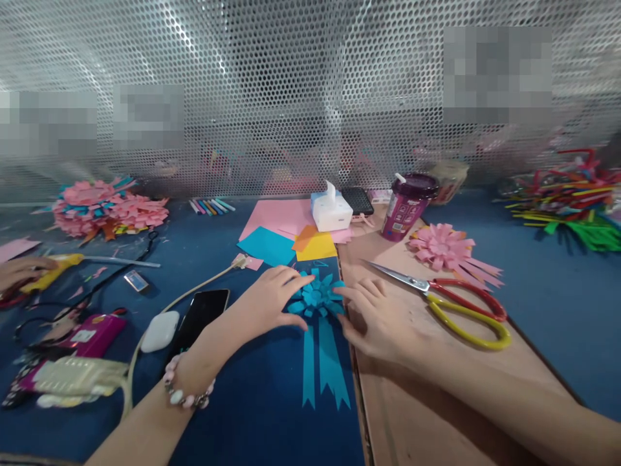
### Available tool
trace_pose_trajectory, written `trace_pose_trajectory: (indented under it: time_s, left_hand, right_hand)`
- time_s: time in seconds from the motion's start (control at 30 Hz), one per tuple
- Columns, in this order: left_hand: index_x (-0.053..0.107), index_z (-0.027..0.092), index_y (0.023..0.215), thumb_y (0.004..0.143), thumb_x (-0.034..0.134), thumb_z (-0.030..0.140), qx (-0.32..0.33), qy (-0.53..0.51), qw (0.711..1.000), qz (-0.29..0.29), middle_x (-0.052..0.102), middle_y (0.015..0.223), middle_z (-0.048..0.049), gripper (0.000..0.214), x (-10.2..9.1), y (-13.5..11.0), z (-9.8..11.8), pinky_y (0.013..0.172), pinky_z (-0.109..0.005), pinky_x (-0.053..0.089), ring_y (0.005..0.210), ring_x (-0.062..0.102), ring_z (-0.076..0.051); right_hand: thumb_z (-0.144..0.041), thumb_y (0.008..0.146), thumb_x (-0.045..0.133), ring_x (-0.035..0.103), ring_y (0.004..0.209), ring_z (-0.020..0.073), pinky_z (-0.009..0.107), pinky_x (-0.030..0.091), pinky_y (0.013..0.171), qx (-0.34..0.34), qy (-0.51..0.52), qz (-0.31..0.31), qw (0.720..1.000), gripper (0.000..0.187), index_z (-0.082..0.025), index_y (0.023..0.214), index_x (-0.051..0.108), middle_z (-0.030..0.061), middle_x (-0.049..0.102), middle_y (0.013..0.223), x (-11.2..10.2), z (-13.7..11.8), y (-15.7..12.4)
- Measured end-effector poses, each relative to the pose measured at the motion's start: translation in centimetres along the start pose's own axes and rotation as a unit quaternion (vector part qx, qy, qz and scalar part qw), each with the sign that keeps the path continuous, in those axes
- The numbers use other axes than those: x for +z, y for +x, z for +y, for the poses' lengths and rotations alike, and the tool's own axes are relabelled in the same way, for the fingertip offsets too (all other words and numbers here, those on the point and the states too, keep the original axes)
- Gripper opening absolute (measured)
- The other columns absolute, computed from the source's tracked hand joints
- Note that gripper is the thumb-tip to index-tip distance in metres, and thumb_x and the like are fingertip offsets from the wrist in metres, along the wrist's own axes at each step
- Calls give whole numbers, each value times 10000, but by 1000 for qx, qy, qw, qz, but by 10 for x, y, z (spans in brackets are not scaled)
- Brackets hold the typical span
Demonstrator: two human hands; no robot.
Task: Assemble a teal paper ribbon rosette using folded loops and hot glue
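A blue paper flower (317,294) with layered petals lies on the blue table, and long notched paper tails (330,362) run from it toward me. My left hand (274,298) is at its left side, thumb and fingers apart, fingertips at the petals. On the flower's right, my right hand (373,317) has its fingers spread, with the index fingertip at a petal. Neither hand grips the flower. Right of my right hand lie large scissors (436,294) with one red and one yellow handle loop, on the cardboard.
A pink paper flower (444,249), a purple cup (407,207), a tissue box (332,210) and coloured paper sheets (266,244) lie beyond. Left are a phone (201,317), a white case (160,331) and a cable. Another person's hand (22,275) holds a yellow glue gun (58,268).
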State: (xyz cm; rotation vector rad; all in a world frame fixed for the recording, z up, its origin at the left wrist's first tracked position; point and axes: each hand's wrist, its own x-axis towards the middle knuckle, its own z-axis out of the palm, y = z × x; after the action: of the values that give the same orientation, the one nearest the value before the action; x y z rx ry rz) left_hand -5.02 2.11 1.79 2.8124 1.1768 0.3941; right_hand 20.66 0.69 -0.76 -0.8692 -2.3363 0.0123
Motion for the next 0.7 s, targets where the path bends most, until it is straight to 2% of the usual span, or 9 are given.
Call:
trace_pose_trajectory:
  time_s: [0.13, 0.23, 0.3, 0.37, 0.43, 0.5, 0.57, 0.7]
  left_hand:
    - [348, 215, 1446, 655, 611, 727, -32, 16, 999, -20, 497, 1288, -136, 979, 1, -4, -11, 1037, -463, 332, 1214, 432, -314]
    - [379, 193, 1419, 626, 623, 744, -38, 16, 999, -26, 494, 1294, -143, 996, -1, -4, -13, 1047, -482, 320, 1225, 421, -324]
    - [470, 169, 1317, 652, 642, 712, -36, 7, 999, -19, 516, 1251, -139, 875, -5, -3, -9, 1036, -476, 338, 1205, 436, -314]
    - [554, 168, 1156, 750, 651, 604, -27, 5, 1000, -8, 534, 1184, -122, 604, -11, -1, -2, 1021, -461, 359, 1183, 447, -293]
    - [598, 190, 1019, 845, 635, 440, 4, 16, 1000, 3, 535, 1137, -94, 307, -15, 1, 5, 1037, -464, 342, 1174, 446, -270]
    - [629, 213, 954, 875, 622, 321, 49, 32, 998, 9, 532, 1128, -71, 134, -16, 2, 10, 1073, -486, 297, 1171, 443, -254]
    - [653, 230, 938, 870, 629, 280, 83, 43, 996, 12, 535, 1138, -59, 88, -13, 3, 12, 1094, -501, 269, 1166, 446, -245]
    - [674, 224, 944, 865, 634, 269, 104, 58, 992, 29, 551, 1187, -65, 98, -2, 3, 12, 1095, -504, 286, 1205, 436, -252]
  right_hand:
    - [-168, 853, 535, 517, 794, 221, 365, 355, 710, 6, 19, -1, 1000, 286, -170, 1136, 497, 55, 619, 843, 0, 2, -1]
    - [-156, 866, 525, 512, 791, 216, 359, 353, 718, 15, 23, 6, 1000, 282, -176, 1145, 489, 40, 605, 808, 2, 5, -1]
    - [-142, 870, 518, 510, 793, 214, 357, 348, 720, 20, 23, 9, 999, 277, -181, 1143, 488, 36, 605, 806, 4, 7, -2]
    - [-133, 873, 515, 507, 800, 215, 354, 341, 715, 15, 22, 13, 1000, 266, -184, 1133, 492, 43, 616, 830, 5, 7, -3]
    - [-129, 877, 514, 501, 804, 216, 350, 333, 706, -1, 18, 13, 1000, 254, -187, 1124, 502, 53, 628, 866, 5, 7, -3]
    - [-125, 882, 508, 495, 799, 214, 348, 325, 697, -18, 13, 13, 1000, 248, -188, 1121, 512, 59, 638, 893, 6, 6, -4]
    - [-122, 883, 505, 493, 798, 213, 349, 323, 699, -26, 10, 14, 1000, 247, -185, 1122, 517, 61, 643, 898, 6, 5, -4]
    - [-122, 885, 507, 500, 807, 211, 347, 325, 700, -21, 12, 12, 1000, 236, -182, 1113, 524, 60, 648, 908, 7, 6, -4]
